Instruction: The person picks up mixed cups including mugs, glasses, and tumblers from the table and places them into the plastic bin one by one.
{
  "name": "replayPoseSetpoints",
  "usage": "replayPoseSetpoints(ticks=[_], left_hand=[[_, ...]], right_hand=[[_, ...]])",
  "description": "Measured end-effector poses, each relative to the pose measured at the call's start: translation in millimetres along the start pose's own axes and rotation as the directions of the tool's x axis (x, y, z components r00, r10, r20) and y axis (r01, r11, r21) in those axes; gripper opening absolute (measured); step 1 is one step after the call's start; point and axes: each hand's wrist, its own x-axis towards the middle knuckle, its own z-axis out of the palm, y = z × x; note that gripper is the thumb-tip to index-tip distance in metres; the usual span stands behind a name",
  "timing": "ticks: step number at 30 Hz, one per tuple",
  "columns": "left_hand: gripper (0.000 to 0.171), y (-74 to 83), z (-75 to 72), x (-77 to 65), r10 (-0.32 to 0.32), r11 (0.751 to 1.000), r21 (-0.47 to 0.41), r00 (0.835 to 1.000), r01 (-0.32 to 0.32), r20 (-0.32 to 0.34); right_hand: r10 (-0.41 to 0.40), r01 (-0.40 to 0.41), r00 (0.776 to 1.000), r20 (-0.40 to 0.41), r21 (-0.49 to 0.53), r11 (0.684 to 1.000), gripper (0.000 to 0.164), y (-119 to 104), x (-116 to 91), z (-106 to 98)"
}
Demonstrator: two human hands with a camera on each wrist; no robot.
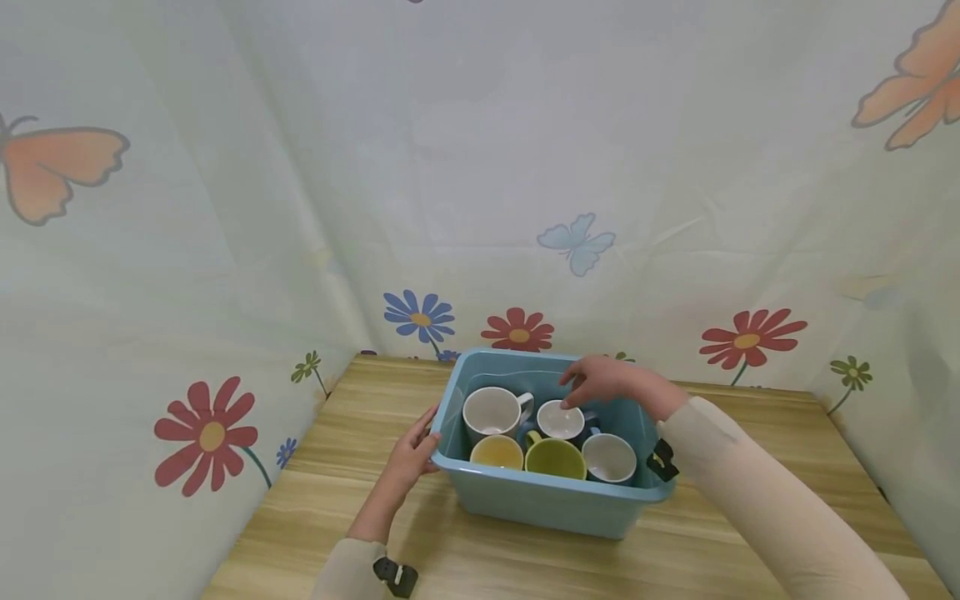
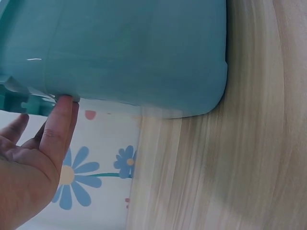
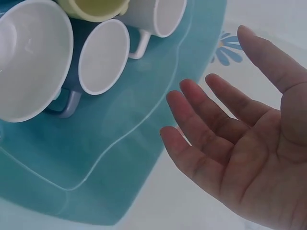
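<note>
A light blue plastic basin stands on the wooden table with several mugs in it. At its left rim is my left hand; in the left wrist view its straight fingers touch the outer wall just under the rim. Over the basin's back right part hovers my right hand, fingers loosely bent and holding nothing. Nearest below it is a mug with a white inside. Around that one sit a wide white mug, a yellow mug, a green mug and another white-lined mug.
The wooden tabletop runs out on both sides of the basin. A pale cloth printed with flowers and butterflies hangs behind and beside the table. Each wrist wears a small black camera mount.
</note>
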Motion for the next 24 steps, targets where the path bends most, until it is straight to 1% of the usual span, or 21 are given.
replayPoseSetpoints(ticks=[6,10,13,18,24], left_hand=[[0.06,2.2,3.3,2.2,-0.001,1.0,0.016,1.0,0.001,0.008],[0.06,3.5,5.4,3.5,0.0,1.0,0.031,1.0,0.0,0.014],[0.06,5.2,6.2,3.6,-0.001,0.999,0.041,1.0,0.001,0.021],[0.06,9.5,4.9,3.4,-0.012,0.998,0.054,0.999,0.01,0.046],[0.06,11.3,1.0,2.4,-0.025,0.999,0.046,0.994,0.02,0.106]], right_hand=[[-0.092,0.092,0.994,-0.065,-0.004,0.996,0.048,4.1,-15.1,-5.1],[-0.143,0.143,0.982,-0.12,-0.007,0.99,0.043,9.8,-28.6,-3.7],[-0.173,0.179,0.971,-0.165,0.017,0.984,0.041,15.5,-39.4,1.0],[-0.185,0.21,0.953,-0.238,0.085,0.974,0.038,25.4,-59.0,14.3],[-0.132,0.193,0.947,-0.294,0.192,0.962,0.036,38.8,-79.8,35.2]])
